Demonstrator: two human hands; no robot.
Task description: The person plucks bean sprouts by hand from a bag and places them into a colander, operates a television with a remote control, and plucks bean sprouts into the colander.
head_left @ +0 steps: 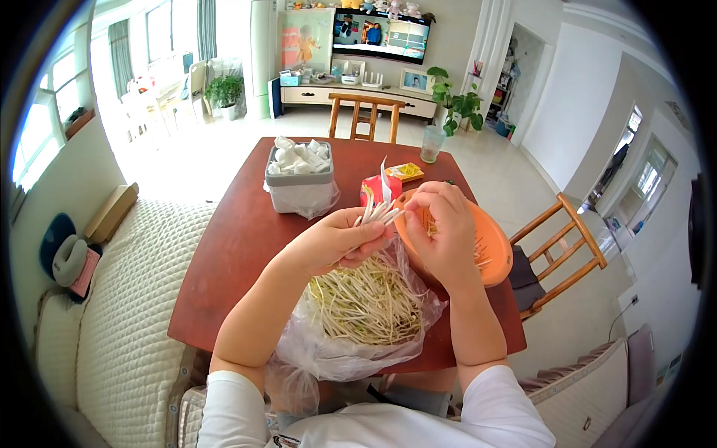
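Note:
My left hand [347, 237] is closed around a small bunch of bean sprouts [379, 212], whose pale ends stick out toward the right. Close beside it, my right hand [442, 224] pinches at the tip of a sprout with thumb and forefinger. Below both hands, a heap of bean sprouts [366, 302] lies in an open clear plastic bag [317, 355] at the table's near edge. Behind my right hand stands an orange colander [497, 257], partly hidden by the hand and forearm; some sprouts show inside it.
On the red-brown table [224, 257] stand a grey bin [299, 179] full of crumpled tissues, a red tissue pack [379, 190], a yellow box [405, 172] and a glass [432, 143]. Wooden chairs stand at the far side [366, 101] and right [560, 250]. A quilted sofa [142, 276] is left.

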